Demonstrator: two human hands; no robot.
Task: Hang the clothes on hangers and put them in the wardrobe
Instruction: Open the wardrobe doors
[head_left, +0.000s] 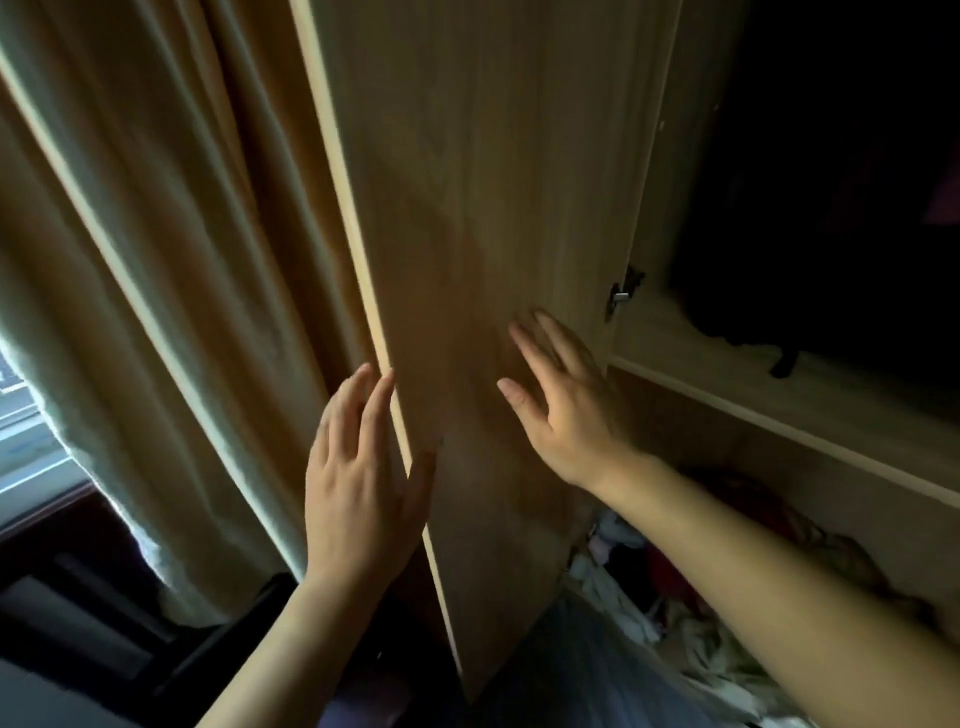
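Observation:
A light wooden wardrobe door (467, 182) stands open in the middle of the head view, its inner face toward me. My left hand (358, 478) is at the door's outer edge, fingers straight on the far side and thumb on the near face. My right hand (561, 400) lies flat with spread fingers on the inner face, near the hinge (621, 296). The wardrobe's upper compartment (831, 182) at right is dark, with dark clothes hanging inside. No hanger is in view.
A beige curtain (182, 260) hangs at left, with a bright window (26, 431) at the left edge. A wooden shelf (779, 395) crosses the wardrobe. Below it lies a heap of mixed clothes (675, 613). Dark furniture (78, 623) fills the lower left.

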